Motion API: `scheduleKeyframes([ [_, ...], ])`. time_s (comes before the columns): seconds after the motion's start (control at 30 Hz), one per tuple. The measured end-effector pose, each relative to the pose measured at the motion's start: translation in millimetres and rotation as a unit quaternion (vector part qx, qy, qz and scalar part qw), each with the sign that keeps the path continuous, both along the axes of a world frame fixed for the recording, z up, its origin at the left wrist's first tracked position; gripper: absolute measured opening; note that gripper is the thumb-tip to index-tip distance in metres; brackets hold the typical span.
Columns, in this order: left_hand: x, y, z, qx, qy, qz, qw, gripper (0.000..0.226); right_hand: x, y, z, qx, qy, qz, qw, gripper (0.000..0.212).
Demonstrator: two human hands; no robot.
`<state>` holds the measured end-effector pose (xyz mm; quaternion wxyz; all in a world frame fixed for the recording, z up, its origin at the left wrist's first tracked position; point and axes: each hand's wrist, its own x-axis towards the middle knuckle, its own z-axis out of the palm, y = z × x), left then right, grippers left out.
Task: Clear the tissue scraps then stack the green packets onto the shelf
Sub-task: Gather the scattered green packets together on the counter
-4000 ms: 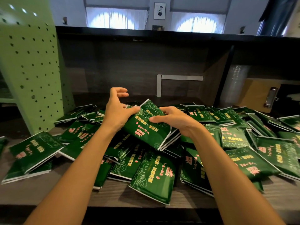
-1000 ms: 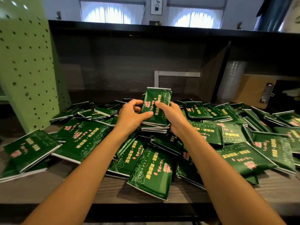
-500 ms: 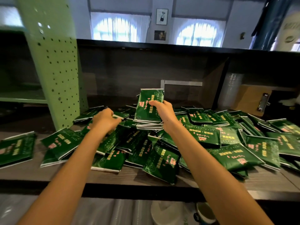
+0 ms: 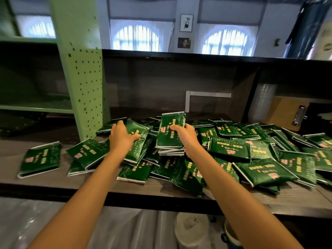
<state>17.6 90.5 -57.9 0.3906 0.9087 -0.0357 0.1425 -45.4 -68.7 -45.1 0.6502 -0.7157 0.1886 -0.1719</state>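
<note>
The right hand point(image 4: 185, 136) grips a stack of green packets point(image 4: 170, 133) near the middle of the view, thumb across the top packet's printed face and fingers curled under the right edge, so the stack stands tilted with its far end raised above the pile. At 9 o'clock from that stack, just beside it, the left hand point(image 4: 122, 137) is closed over a loose packet point(image 4: 139, 146), fingers hooked over its far edge and thumb pressed on its face; whether that packet has left the pile is hard to tell. Both hands work over a heap point(image 4: 228, 150) of the same packets, strewn and overlapping across the dark wooden shelf point(image 4: 53, 182) from 9 o'clock round to 3 o'clock. A pale green pegboard post point(image 4: 80, 78) rises at 10 o'clock. A clipboard point(image 4: 287, 114) leans at 3 o'clock, and a white paper roll point(image 4: 192, 229) sits below the shelf at 6 o'clock.
</note>
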Motion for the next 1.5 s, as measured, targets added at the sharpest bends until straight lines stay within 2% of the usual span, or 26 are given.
scheduleKeyframes([
  [0.07,3.5,-4.8,3.0,-0.084,-0.019,-0.012,0.996,0.038,0.9,-7.2,-0.8,0.002,-0.003,-0.011,1.0,0.067],
  [0.13,5.0,-12.5,8.7,-0.214,0.011,-0.052,0.975,0.017,3.3,-17.5,-0.9,-0.01,-0.003,-0.022,1.0,0.056],
  [0.2,6.9,-22.1,15.5,-0.37,0.077,-0.087,0.922,0.007,3.8,-25.6,-0.7,-0.024,-0.007,-0.033,0.999,0.047],
  [0.27,9.7,-34.1,20.1,-0.452,0.106,-0.102,0.88,0.012,6.8,-32.8,-1.2,-0.035,-0.02,-0.053,0.998,0.049],
  [0.37,12.6,-53.9,22.8,-0.477,0.107,-0.149,0.859,0.018,10.6,-41.6,0.8,-0.036,-0.022,-0.045,0.998,0.057],
  [0.47,13.1,-70.1,22.7,-0.441,0.081,-0.182,0.875,0.018,16.2,-51.6,-0.9,-0.023,-0.011,-0.02,0.999,0.06],
  [0.63,20.8,-75.1,19.7,-0.474,0.074,-0.188,0.857,0.007,21.8,-55.3,-3.3,-0.028,-0.023,0.007,0.999,0.019],
  [0.7,19.9,-78.9,18.0,-0.478,0.083,-0.198,0.852,0.006,21.7,-51.8,-1.9,-0.024,-0.034,0.019,0.999,0.02],
  [0.8,13.8,-92.2,12.2,-0.445,0.047,-0.187,0.874,0.016,19.0,-42.3,-0.1,0.003,-0.032,0.03,0.999,0.053],
  [0.9,9.9,-99.5,7.0,-0.415,0.014,-0.184,0.891,0.02,14.4,-41.9,-0.6,0.032,-0.038,0.058,0.997,0.055],
  [1.03,4.2,-101.0,6.3,-0.405,0.036,-0.217,0.888,0.023,11.1,-40.3,-3.0,0.031,-0.011,0.095,0.995,0.071],
  [1.13,1.6,-98.4,9.5,-0.404,0.06,-0.227,0.884,0.029,11.5,-38.0,-2.5,0.053,-0.02,0.091,0.994,0.051],
  [1.17,2.6,-95.3,10.3,-0.39,0.061,-0.218,0.893,0.033,10.8,-36.1,-2.1,0.053,-0.019,0.089,0.994,0.051],
  [1.23,8.2,-81.3,9.6,-0.277,0.022,-0.163,0.947,0.036,9.7,-35.8,-2.1,0.038,-0.011,0.092,0.995,0.058],
  [1.3,16.9,-61.0,5.7,-0.081,-0.014,-0.075,0.994,0.035,7.4,-39.7,-2.2,0.04,-0.009,0.087,0.995,0.041],
  [1.37,25.1,-42.4,0.1,0.079,0.002,-0.004,0.997,0.032,4.0,-44.1,-2.7,0.05,-0.014,0.084,0.995,0.02],
  [1.4,28.4,-35.7,-2.4,0.115,0.025,0.016,0.993,0.032,2.7,-45.7,-3.2,0.052,-0.017,0.083,0.995,0.017],
  [1.5,30.7,-27.0,-6.7,0.123,0.085,0.02,0.989,0.043,-1.3,-43.2,-1.8,0.054,-0.027,0.08,0.995,0.011],
])
